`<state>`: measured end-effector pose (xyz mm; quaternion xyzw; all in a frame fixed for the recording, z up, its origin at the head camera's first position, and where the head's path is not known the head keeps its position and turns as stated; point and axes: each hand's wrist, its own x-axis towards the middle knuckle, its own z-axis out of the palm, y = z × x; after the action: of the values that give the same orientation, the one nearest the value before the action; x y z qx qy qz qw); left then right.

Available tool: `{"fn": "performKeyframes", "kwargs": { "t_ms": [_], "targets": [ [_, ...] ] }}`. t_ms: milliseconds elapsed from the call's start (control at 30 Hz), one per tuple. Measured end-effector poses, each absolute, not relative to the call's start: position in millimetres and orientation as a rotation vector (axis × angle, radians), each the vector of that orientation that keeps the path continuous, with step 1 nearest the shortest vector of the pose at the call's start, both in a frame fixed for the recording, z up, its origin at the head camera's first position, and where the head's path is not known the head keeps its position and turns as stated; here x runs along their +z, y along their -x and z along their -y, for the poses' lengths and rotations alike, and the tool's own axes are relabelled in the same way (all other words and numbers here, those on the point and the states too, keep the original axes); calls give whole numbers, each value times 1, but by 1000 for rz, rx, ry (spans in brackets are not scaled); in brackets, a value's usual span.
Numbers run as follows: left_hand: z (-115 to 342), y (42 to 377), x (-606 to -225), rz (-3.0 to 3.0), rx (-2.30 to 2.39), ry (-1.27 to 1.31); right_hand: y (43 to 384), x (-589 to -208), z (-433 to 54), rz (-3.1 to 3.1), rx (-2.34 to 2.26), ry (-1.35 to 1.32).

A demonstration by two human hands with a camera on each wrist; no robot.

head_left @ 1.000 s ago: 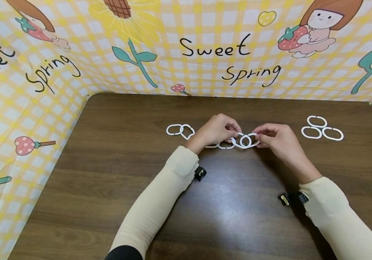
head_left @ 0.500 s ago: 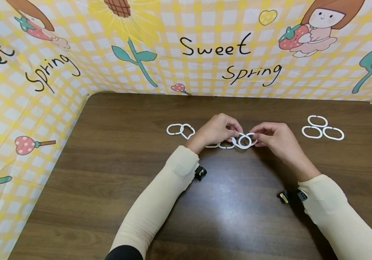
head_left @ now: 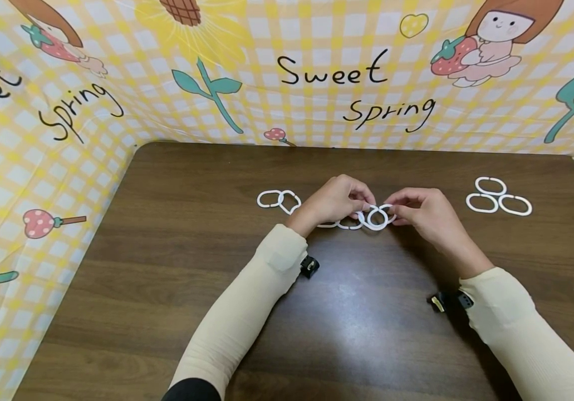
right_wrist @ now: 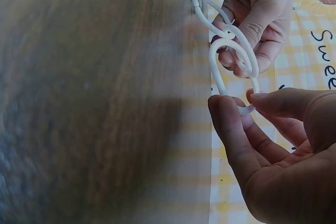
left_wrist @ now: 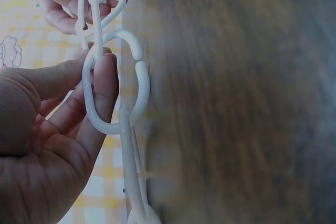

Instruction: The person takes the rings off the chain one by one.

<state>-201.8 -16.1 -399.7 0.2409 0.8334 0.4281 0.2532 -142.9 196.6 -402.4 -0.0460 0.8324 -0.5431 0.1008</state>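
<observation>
A chain of white plastic oval links (head_left: 378, 227), each with a small split, runs between the two hands over the table. My left hand (head_left: 339, 197) pinches a link near its upper end; in the left wrist view this split link (left_wrist: 88, 103) has another link (left_wrist: 127, 156) hanging from it. My right hand (head_left: 427, 214) pinches the end of a rounded link (right_wrist: 214, 69) between thumb and fingertips. That link overlaps the neighbouring link (right_wrist: 247, 43) at the left fingertips. More chain (head_left: 269, 191) shows left of the left wrist, partly hidden by it.
Three loose white links (head_left: 482, 211) lie grouped at the right on the brown wooden table (head_left: 166, 267). A yellow checked cloth (head_left: 246, 106) with printed words and figures stands behind and to the left. Small black cameras (head_left: 309, 266) sit on both wrists.
My right hand has moved slightly left, bringing its link further over the link by the left hand. The left hand has hardly moved; the loose links stay put.
</observation>
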Motion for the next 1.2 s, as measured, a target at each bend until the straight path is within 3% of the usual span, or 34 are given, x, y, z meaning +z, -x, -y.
{"fn": "performKeyframes", "kwargs": {
  "t_ms": [1200],
  "targets": [
    [16,202,-403,-2233,1192,-651,142,-409,-201,-2522,-1549,159]
  ]
}}
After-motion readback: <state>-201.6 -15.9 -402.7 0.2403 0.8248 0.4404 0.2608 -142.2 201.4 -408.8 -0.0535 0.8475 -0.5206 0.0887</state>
